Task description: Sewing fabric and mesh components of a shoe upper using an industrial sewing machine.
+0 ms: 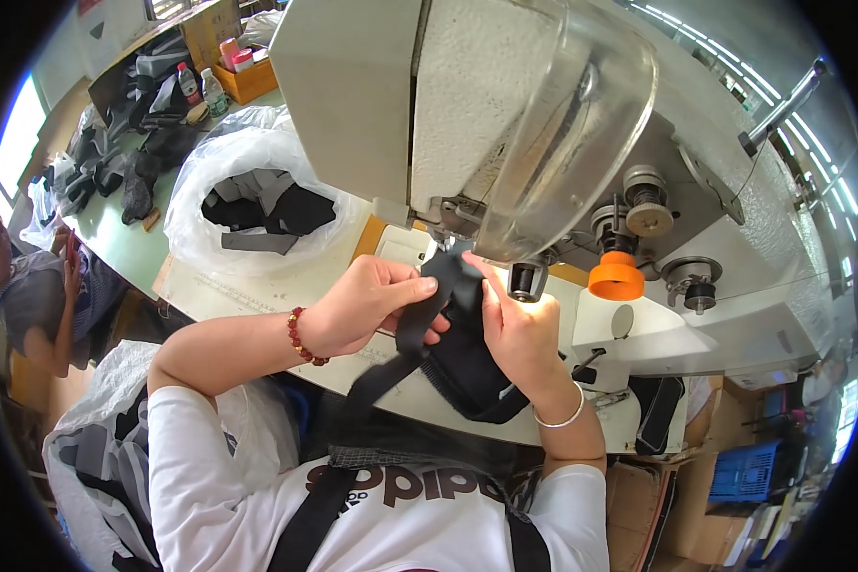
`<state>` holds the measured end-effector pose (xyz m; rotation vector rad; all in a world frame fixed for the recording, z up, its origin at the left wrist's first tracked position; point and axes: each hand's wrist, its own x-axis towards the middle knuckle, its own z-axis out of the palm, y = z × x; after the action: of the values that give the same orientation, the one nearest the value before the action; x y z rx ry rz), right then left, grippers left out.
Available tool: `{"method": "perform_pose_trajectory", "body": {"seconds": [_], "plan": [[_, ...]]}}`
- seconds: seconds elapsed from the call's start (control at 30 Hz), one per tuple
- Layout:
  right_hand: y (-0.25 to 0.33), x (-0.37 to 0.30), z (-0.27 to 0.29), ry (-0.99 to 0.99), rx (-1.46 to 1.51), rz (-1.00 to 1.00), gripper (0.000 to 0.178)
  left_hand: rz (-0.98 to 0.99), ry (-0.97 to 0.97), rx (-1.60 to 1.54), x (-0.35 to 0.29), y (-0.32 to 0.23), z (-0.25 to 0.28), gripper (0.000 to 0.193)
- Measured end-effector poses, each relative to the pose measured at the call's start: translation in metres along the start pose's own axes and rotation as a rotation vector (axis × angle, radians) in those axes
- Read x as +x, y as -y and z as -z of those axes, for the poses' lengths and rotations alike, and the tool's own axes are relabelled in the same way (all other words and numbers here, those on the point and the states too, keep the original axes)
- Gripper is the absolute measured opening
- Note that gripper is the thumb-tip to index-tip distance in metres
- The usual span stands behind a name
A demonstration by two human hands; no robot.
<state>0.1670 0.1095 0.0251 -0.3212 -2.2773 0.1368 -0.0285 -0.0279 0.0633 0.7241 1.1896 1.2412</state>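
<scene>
At the needle area of an industrial sewing machine [348, 105], both my hands hold black fabric work. My left hand [377, 300] pinches a black strap [381, 377] between thumb and fingers, and its loose end hangs down toward my lap. My right hand [524, 334] grips a padded black fabric piece [472, 377], with the fingertips close to the presser foot. The strap's upper end lies against this piece under the machine head. Where the needle meets the fabric is mostly hidden by the hands and the machine's clear cover [582, 124].
Left of the machine, a clear plastic bag [186, 219] holds grey and black fabric pieces. Beyond it are bottles [214, 95] and an orange box [248, 81]. An orange knob [616, 276] hangs beside my right hand. A person [43, 305] sits at far left.
</scene>
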Motion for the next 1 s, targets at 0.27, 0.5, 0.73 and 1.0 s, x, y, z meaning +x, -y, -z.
{"method": "perform_pose_trajectory", "body": {"seconds": [0.27,0.5,0.73,1.0], "plan": [[0.001,0.006,0.003,0.054,0.062,0.009,0.055,-0.029,-0.100,-0.083,0.015,0.017,-0.002,0.029],[0.001,0.010,0.015,0.131,0.064,0.002,0.058,-1.363,-0.286,1.526,0.024,0.010,0.053,0.018],[-0.008,0.003,0.006,0.102,0.063,-0.011,0.055,-1.933,0.009,1.648,0.052,-0.005,0.050,0.036],[-0.005,-0.004,0.005,0.092,0.135,-0.069,0.039,-1.797,-0.031,1.562,0.046,-0.014,0.021,0.020]]}}
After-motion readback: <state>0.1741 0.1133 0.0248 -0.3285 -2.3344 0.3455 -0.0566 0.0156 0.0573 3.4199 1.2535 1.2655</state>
